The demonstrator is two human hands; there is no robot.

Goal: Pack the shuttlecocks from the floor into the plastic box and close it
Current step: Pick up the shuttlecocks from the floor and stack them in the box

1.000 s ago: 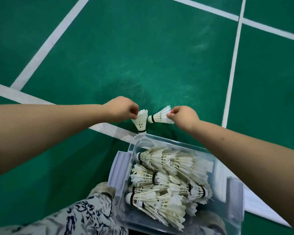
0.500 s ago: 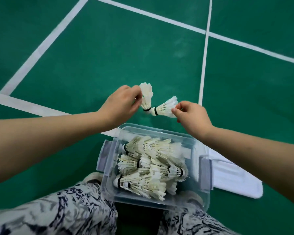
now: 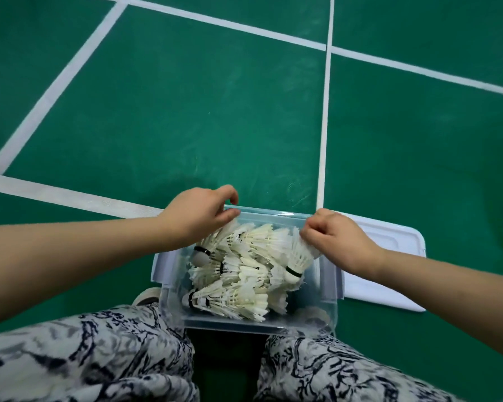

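Observation:
The clear plastic box (image 3: 330, 285) stands open on the green floor between my knees, holding a heap of several white feather shuttlecocks (image 3: 244, 288). My left hand (image 3: 198, 216) is over the box's far left corner, fingers closed on the feathers of a shuttlecock (image 3: 208, 246) whose cork points down into the box. Over the far right corner, my right hand (image 3: 337, 239) pinches the feathers of another shuttlecock (image 3: 298, 258), cork down, resting on the heap. No shuttlecocks show on the floor.
The box's white lid (image 3: 389, 265) lies flat on the floor just right of the box. My patterned trouser legs (image 3: 99, 352) frame the box's near side. White court lines (image 3: 324, 126) cross the green floor (image 3: 186, 111) ahead.
Both hands have come back from the floor beyond the box and lowered their shuttlecocks into it. The view has shifted, so the box sits closer to my knees.

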